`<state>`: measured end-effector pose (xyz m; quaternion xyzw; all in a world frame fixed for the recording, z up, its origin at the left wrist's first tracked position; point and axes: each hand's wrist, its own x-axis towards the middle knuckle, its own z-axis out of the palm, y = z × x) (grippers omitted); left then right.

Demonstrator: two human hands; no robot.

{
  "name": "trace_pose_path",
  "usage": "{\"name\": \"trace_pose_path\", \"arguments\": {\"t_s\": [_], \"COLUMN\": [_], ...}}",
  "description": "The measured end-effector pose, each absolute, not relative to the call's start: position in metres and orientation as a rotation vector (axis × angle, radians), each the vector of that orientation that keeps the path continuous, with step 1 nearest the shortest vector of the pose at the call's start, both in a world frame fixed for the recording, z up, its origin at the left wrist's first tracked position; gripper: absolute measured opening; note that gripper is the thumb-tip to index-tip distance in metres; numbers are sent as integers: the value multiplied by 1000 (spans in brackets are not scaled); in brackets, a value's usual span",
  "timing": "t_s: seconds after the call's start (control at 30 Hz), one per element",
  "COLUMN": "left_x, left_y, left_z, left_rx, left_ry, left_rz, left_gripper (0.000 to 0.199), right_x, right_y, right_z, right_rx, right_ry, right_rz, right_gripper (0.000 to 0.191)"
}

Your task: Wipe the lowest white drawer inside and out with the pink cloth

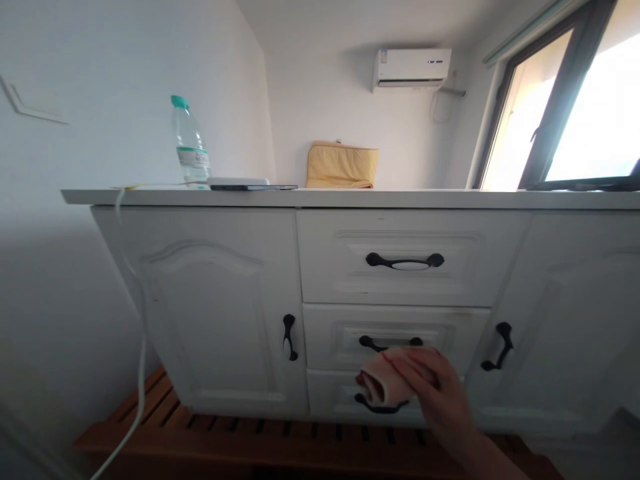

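My right hand [445, 387] is closed on a rolled or folded pale pink cloth [393, 375] with red along its edges. It holds the cloth in front of the white cabinet's lower drawers, partly covering the middle drawer handle [373, 343] and the bottom drawer handle [377, 405]. Whether the cloth touches the drawer fronts I cannot tell. Above it, the top drawer [325, 267] is closed, with a dark handle [405, 262] that has a white inset. My left hand is out of view.
On the cabinet top [400, 199] stand a clear bottle [191, 143] and a dark flat device [240, 187]. A white cable [142, 360] hangs down the left side. Cabinet doors with dark handles [289, 338] flank the drawers. A slatted wooden base [210, 437] lies below.
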<state>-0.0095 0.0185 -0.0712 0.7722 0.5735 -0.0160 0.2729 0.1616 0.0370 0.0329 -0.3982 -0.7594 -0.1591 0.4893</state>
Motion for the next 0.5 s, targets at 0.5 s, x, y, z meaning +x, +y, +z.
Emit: {"name": "trace_pose_path", "arguments": {"t_s": [0.5], "left_x": [-6], "left_y": [75], "left_z": [-26], "left_rx": [1828], "left_ry": [2232], "left_rz": [748], "left_gripper": [50], "right_x": [2], "right_y": [100], "right_z": [-24], "right_rx": [-559], "right_ry": [-2201], "right_rz": [-795], "right_gripper": [29]}}
